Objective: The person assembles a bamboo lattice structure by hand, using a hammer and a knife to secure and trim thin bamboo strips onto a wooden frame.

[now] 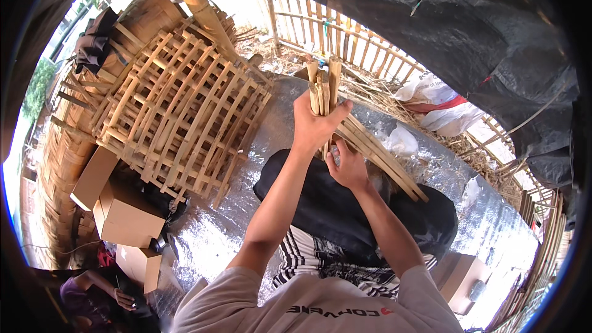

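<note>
My left hand (pixel 316 124) is wrapped round a bundle of split bamboo sticks (pixel 323 94), held upright with the tops standing above my thumb. My right hand (pixel 350 168) is just below it, fingers curled in at the bundle's lower part; what lies in its fingertips is partly hidden. Longer bamboo strips (pixel 390 159) slant from behind my hands down to the right, their near ends over the black cloth (pixel 296 188) across my lap.
Stacked bamboo lattice panels (pixel 179 111) stand at the left. Cardboard boxes (pixel 126 216) sit below them, near another person's hand (pixel 124 299). A shiny silver sheet (pixel 206 240) covers the ground. Behind are a bamboo fence (pixel 364 43), a white sack (pixel 447 108) and black tarpaulin (pixel 481 31).
</note>
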`<state>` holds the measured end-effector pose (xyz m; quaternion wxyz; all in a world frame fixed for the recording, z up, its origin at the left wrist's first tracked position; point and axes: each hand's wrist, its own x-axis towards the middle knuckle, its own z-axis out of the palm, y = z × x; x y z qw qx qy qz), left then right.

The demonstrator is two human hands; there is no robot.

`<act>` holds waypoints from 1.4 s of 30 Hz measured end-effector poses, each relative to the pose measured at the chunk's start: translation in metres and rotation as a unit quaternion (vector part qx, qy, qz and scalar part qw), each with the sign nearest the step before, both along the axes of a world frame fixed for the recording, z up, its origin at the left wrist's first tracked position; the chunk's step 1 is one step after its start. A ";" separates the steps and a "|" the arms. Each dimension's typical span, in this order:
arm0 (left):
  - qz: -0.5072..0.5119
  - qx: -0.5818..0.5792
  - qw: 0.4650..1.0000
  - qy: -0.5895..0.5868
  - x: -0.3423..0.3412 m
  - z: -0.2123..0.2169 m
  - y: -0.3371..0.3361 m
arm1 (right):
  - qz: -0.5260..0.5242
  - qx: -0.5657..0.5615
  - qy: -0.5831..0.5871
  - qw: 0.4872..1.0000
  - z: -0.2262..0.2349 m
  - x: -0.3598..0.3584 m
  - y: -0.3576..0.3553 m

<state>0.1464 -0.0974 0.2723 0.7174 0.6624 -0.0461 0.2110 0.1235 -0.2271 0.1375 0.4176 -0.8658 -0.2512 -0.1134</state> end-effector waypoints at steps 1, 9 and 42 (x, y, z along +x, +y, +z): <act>-0.005 -0.007 1.000 -0.005 0.000 -0.001 0.000 | 0.002 0.017 -0.008 1.000 0.006 -0.001 0.002; 0.014 0.031 0.999 -0.029 0.002 -0.007 -0.007 | 0.043 0.068 0.073 0.994 -0.039 0.033 -0.042; 0.023 -0.013 0.998 -0.057 0.007 -0.003 -0.017 | -0.002 0.069 0.031 0.997 0.038 0.002 -0.027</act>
